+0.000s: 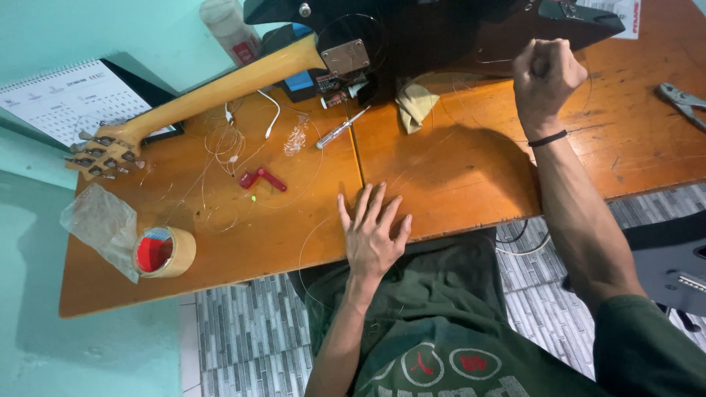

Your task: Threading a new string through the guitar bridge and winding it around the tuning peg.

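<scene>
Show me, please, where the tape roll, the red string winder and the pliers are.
Tape roll [165, 252], head view, on its tan outer band.
Red string winder [261, 178], head view, on the middle of its handle.
Pliers [681, 101], head view, on the grey metal handles at the table's right edge.

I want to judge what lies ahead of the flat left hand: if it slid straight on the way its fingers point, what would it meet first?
Bare table first, then probably the yellow cloth by the guitar body; the left hand points slightly rightward.

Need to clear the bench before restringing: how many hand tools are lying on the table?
3: a screwdriver below the guitar neck, a red string winder left of it, pliers at the right edge. Others may hide under the guitar body.
</scene>
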